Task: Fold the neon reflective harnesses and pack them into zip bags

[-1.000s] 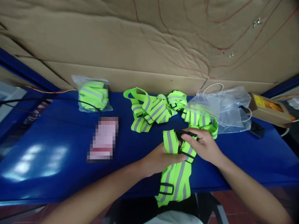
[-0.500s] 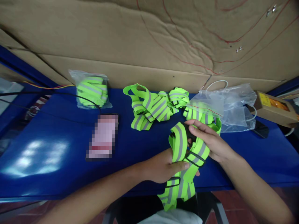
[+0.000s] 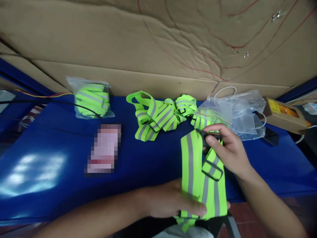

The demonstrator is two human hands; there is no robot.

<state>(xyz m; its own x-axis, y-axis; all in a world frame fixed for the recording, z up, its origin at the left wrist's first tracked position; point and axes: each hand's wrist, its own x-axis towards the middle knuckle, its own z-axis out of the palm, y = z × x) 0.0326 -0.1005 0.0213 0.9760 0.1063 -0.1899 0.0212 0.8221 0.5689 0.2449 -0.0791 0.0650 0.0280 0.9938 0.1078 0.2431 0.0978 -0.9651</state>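
Observation:
A lime-green reflective strap (image 3: 192, 165) with grey stripes hangs in several lengths between my hands. My right hand (image 3: 229, 148) is closed on the black buckle (image 3: 209, 138) at its upper end. Lower down, my left hand (image 3: 175, 201) wraps round the strap, thumb in front and the other fingers mostly behind it. A black slider (image 3: 212, 170) sits on the strap just below my right hand. Behind, loose bundles of the same strap (image 3: 162, 115) lie on the blue table (image 3: 148, 165).
A clear bag of folded straps (image 3: 92, 100) stands at the back left, near a phone with a blurred screen (image 3: 104, 148). Clear plastic bags (image 3: 244, 109), a dark phone-like object (image 3: 271, 137) and a cardboard box (image 3: 284, 115) lie at the right. Cardboard (image 3: 99, 39) with red wires lines the back.
My left hand has moved down along the strap, drawing its lengths out straighter. My right hand has stayed by the buckle. The view has shifted slightly.

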